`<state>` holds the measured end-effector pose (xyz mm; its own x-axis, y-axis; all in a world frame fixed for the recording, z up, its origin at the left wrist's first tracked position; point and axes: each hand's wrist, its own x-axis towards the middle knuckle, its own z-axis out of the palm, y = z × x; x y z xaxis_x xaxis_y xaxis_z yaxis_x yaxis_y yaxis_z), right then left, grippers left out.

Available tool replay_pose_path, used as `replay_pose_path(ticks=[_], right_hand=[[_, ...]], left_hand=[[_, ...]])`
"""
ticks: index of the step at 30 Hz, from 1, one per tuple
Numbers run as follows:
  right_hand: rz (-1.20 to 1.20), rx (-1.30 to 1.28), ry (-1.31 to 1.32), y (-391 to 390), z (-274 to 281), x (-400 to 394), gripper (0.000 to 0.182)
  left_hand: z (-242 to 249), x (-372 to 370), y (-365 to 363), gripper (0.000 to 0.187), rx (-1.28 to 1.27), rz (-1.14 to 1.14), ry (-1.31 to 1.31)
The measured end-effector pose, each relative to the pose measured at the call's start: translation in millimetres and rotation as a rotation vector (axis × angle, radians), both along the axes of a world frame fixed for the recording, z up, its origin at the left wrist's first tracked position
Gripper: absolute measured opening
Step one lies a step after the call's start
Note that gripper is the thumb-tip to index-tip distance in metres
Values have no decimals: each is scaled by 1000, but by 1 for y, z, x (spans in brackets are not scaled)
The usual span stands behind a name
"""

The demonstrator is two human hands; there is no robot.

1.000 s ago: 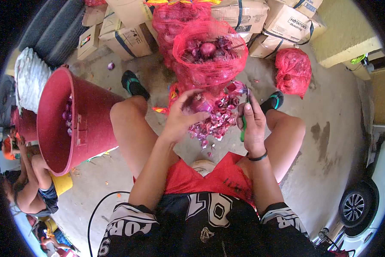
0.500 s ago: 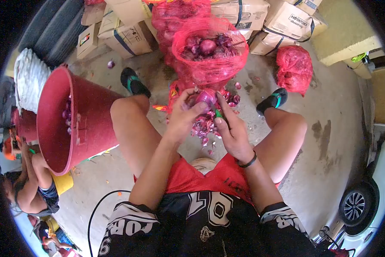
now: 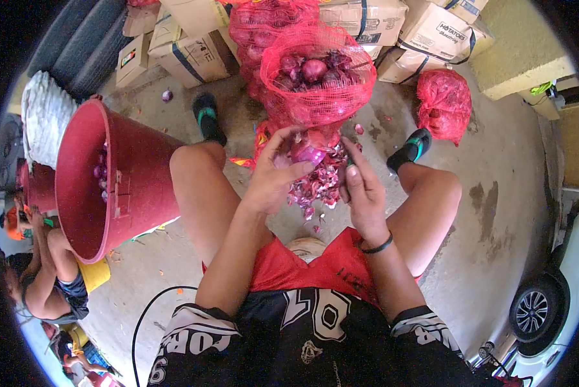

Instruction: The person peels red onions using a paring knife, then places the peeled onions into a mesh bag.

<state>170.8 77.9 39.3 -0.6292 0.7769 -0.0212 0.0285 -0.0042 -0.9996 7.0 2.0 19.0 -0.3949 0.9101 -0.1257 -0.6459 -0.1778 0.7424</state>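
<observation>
A purple-red onion [image 3: 307,153] with loose papery skin at its top is in my left hand [image 3: 269,180], thumb and fingers curled around it. My right hand [image 3: 367,197] is just to the right, apart from the onion. Its fingers are bent over a small green object [image 3: 349,164], mostly hidden, perhaps a knife handle. Under both hands lies a heap of onion skins [image 3: 318,184] on the floor. Directly beyond stands an open red mesh bag [image 3: 360,87] with onions in it.
A large red tub [image 3: 141,174] with onions inside lies tipped at left, near a seated person [image 3: 51,277]. Cardboard boxes [image 3: 189,55] and a filled mesh sack [image 3: 273,22] stand behind. A tied red bag [image 3: 443,106] sits at right; a car wheel [image 3: 538,313] is lower right.
My right hand has moved right and slightly down, away from the onion, taking the green object along. My left hand still holds the onion, now turned with loose skin showing.
</observation>
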Motion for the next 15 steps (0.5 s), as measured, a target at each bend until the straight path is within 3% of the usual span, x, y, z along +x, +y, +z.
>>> replay_pose_path(ticks=[3, 7, 11, 15], right_hand=[[22, -200, 31, 7, 3, 6, 41], [83, 48, -82, -1, 4, 4, 43], [170, 502, -87, 5, -4, -4, 43], [64, 177, -73, 11, -13, 4, 42]], left_hand=[[1, -4, -1, 68, 45, 0, 4], [-3, -6, 1, 69, 20, 6, 34], [-4, -7, 1, 70, 11, -18, -24], [-9, -8, -1, 75, 49, -1, -49]])
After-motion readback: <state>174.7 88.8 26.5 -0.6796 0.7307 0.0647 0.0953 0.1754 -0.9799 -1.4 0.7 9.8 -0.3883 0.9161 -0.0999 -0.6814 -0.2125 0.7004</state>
